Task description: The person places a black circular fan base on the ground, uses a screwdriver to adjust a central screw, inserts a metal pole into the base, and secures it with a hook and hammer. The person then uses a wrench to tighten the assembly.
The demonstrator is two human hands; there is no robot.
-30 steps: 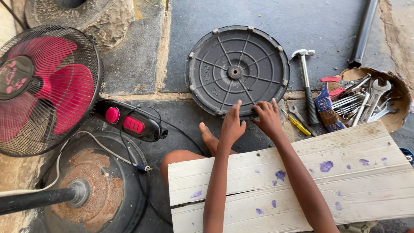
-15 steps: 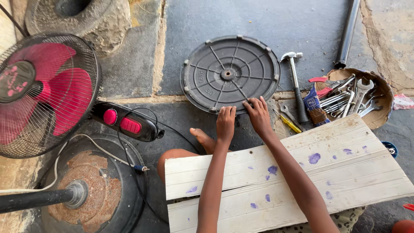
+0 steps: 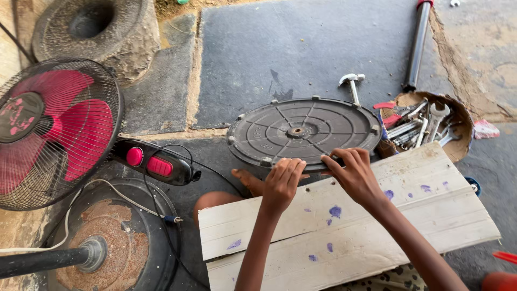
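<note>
Both hands grip the near rim of the disc: my right hand has its fingers curled over the edge at centre right of frame, closed on it; my left hand is just beside it, fingers bent down on the rim and underside, also holding.

Disc: round, dark grey, ribbed with concentric rings and spokes, hub hole in the middle. It sits at centre frame, tilted, far edge higher than a flat-lying plate would show, near edge raised over the plank. I judge the lift is under way, not finished; the disc is not yet resting on the plank.

Plank: pale wood with purple spots, lower centre to lower right, across my lap. A foot shows just below the disc, left of my left hand.

Around: red fan at left, its switch box and cord near the disc; rusty base lower left; hammer behind the disc; bowl of spanners at right, touching or nearly touching the disc's right edge, cannot tell which.

Left to do, as I judge: bring the disc fully onto the plank.
</note>
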